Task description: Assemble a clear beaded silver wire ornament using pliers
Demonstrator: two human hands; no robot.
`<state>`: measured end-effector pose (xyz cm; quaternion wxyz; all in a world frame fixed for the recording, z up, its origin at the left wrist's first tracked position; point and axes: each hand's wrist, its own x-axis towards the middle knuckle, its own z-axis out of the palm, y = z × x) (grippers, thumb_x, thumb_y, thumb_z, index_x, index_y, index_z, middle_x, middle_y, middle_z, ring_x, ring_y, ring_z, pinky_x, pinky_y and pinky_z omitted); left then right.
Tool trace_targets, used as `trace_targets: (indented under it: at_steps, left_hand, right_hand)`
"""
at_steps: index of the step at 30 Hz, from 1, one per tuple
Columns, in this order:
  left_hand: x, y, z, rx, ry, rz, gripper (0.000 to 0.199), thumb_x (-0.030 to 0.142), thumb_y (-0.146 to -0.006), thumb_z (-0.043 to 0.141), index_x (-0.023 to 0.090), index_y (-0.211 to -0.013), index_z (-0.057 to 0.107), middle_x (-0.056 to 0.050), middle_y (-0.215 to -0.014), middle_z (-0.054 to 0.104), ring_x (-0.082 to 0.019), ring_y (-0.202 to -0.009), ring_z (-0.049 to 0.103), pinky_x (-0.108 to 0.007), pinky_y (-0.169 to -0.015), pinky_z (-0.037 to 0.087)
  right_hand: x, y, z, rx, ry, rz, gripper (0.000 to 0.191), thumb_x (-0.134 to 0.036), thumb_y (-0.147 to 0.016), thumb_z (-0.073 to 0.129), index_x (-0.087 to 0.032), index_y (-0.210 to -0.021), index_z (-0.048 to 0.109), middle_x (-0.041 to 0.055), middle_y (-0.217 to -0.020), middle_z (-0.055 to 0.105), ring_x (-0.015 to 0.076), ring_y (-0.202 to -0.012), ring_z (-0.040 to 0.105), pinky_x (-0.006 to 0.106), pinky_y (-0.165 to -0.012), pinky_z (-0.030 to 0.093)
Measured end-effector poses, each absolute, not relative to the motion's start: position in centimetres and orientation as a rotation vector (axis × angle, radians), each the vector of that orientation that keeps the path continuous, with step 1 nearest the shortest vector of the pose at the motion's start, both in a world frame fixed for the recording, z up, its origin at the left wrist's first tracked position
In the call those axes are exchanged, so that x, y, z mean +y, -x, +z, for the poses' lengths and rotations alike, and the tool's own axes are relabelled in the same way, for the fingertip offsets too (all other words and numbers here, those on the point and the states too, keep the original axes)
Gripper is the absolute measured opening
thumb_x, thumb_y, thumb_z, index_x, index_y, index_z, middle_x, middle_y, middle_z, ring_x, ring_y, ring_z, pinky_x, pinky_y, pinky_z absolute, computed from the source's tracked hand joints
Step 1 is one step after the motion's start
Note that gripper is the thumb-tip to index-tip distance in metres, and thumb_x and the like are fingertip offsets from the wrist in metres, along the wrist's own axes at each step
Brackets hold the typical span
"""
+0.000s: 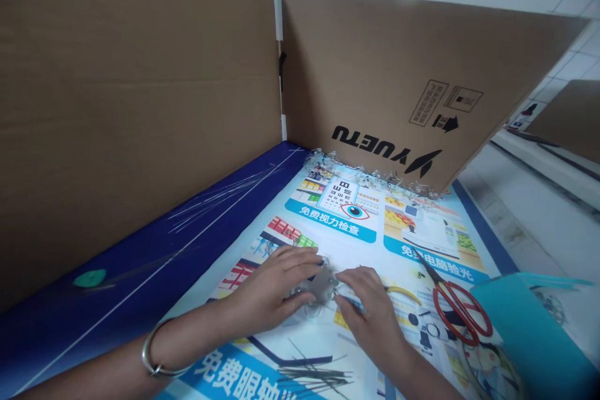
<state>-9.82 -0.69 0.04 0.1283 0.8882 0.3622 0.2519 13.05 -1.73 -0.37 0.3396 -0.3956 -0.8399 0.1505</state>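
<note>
clear plastic piece [319, 284] | left hand [269, 287], right hand [370, 312] | both grasping it from opposite sides, steadying it over printed poster [330, 225]

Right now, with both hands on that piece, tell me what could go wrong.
The small grey piece sits between the left hand and right hand, so it could slip. The red-handled scissors lie close by the right hand, and a sideways move could catch them. The loose dark wires below could snag a forearm.

Two hands [267, 287] [370, 319], one pair of scissors [457, 307], one metal bangle [149, 356].
</note>
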Motion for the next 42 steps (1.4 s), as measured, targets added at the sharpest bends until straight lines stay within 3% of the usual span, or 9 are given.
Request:
trace_targets:
  at_steps: [5,15,23,42]
  left_hand:
    - [-0.2,9.9,0.7,1.083,-2.666,0.656,0.029,0.009,-0.083,0.043,0.021,-0.107,0.053,-0.006,-0.114,0.058,-0.021,-0.111,0.047,-0.039,-0.094,0.032]
    - [-0.7,10.1,2.3,1.276,-2.596,0.434,0.021,0.016,-0.081,0.049,0.020,-0.101,0.052,-0.005,-0.093,0.058,-0.022,-0.093,0.050,-0.038,-0.085,0.034]
    - [-1.2,10.1,2.4,1.276,-2.520,0.416,0.032,0.010,-0.070,0.053,0.020,-0.100,0.050,-0.005,-0.096,0.054,-0.023,-0.093,0.046,-0.036,-0.082,0.035]
    - [-2.6,8.6,1.8,1.494,-2.675,0.373,0.022,0.004,-0.075,0.043,0.017,-0.088,0.054,-0.006,-0.077,0.056,-0.024,-0.081,0.050,-0.040,-0.077,0.036]
  right_hand:
    - [-2.0,-13.0,-0.5,-2.296,1.127,0.376,0.035,-0.015,-0.081,0.053,-0.021,-0.115,0.048,0.0064,-0.102,0.057,0.0219,-0.098,0.046,0.040,-0.086,0.041]
    - [-2.3,-12.4,0.2,-2.455,1.320,0.262,0.038,-0.026,-0.080,0.056,-0.019,-0.117,0.050,0.0083,-0.103,0.058,0.0253,-0.098,0.048,0.046,-0.089,0.038]
    - [-2.6,-11.9,0.4,-2.511,1.367,0.160,0.037,-0.031,-0.082,0.053,-0.018,-0.116,0.052,0.0092,-0.102,0.059,0.0265,-0.097,0.049,0.048,-0.091,0.034]
    - [-3.1,-11.1,0.6,-2.453,1.431,-0.044,0.041,-0.035,-0.079,0.055,-0.016,-0.115,0.054,0.0101,-0.095,0.061,0.0296,-0.093,0.049,0.047,-0.084,0.034]
